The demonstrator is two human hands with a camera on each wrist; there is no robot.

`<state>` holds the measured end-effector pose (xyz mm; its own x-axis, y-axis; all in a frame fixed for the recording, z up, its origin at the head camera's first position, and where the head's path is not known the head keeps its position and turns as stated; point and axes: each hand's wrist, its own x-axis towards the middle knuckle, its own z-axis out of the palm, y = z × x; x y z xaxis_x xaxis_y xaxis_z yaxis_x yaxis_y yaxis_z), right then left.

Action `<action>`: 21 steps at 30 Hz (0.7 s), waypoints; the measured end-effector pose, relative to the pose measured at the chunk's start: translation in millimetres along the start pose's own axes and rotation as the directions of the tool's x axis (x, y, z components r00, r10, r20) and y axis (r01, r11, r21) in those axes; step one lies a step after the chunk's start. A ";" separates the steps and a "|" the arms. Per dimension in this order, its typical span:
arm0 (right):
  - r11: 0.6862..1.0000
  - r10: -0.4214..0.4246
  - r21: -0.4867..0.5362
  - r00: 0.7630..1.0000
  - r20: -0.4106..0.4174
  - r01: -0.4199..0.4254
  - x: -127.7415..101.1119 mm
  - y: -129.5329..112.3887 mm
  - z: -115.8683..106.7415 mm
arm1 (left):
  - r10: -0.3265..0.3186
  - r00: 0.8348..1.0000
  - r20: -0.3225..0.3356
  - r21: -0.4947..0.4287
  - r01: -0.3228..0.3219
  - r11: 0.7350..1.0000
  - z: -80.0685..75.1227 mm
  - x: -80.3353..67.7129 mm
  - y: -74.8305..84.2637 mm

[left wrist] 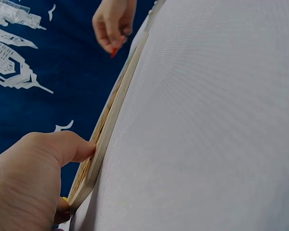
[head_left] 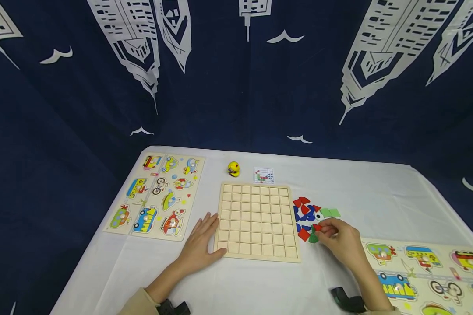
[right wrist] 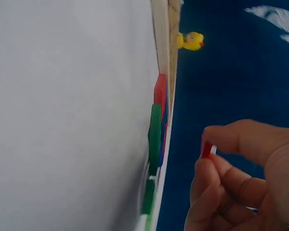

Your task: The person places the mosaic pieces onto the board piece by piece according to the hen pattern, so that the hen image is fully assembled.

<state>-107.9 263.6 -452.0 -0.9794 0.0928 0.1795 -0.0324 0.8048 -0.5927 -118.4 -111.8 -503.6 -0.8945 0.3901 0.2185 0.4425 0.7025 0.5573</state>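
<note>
A wooden board with a square grid (head_left: 256, 221) lies flat on the table. My left hand (head_left: 200, 239) rests at its left side with the fingers extended, and the thumb (left wrist: 77, 147) touches the board's edge. Over the loose pieces to the right of the board, my right hand (head_left: 343, 240) pinches a small red piece (right wrist: 206, 149) between thumb and fingers. The fingers partly cover that piece, so its full outline cannot be told. Beneath lie red, blue and green flat pieces, among them a red square (head_left: 304, 235) and green squares (head_left: 331, 212).
Behind the board stand a yellow toy duck (head_left: 233, 169) and a small printed pattern card (head_left: 263, 175). A vehicle picture puzzle (head_left: 161, 197) lies at the left, another (head_left: 425, 275) at the right front. A white cloth (head_left: 362, 192) covers the table.
</note>
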 end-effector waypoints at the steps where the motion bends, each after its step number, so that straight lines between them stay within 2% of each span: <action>1: 1.000 -0.022 0.012 1.000 0.011 0.022 3.1 -5.0 0.7 | 0.002 1.000 -0.005 0.003 -0.002 1.000 0.3 -0.2 -0.1; 6: 0.987 -0.128 0.102 0.990 0.065 0.121 24.0 -34.3 10.5 | 0.004 1.000 -0.005 -0.001 -0.004 1.000 1.2 0.4 -0.7; 12: 0.951 -0.260 0.203 0.959 0.113 0.233 53.5 -76.8 35.9 | -0.001 1.000 0.009 0.001 0.001 1.000 0.7 1.5 -0.6; 16: 0.932 -0.302 0.258 0.938 0.170 0.253 70.6 -103.2 54.0 | -0.011 1.000 0.028 0.006 0.011 1.000 0.4 1.5 -0.6; 21: 0.929 -0.328 0.260 0.913 0.245 0.264 86.2 -129.9 75.6 | -0.010 1.000 0.029 0.008 0.010 1.000 -0.5 -0.1 0.5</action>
<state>-203.2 122.7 -418.9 -0.9319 -0.3225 0.1658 -0.3403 0.6199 -0.7070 -118.1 -111.8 -503.0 -0.8968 0.3999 0.1892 0.4339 0.7114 0.5529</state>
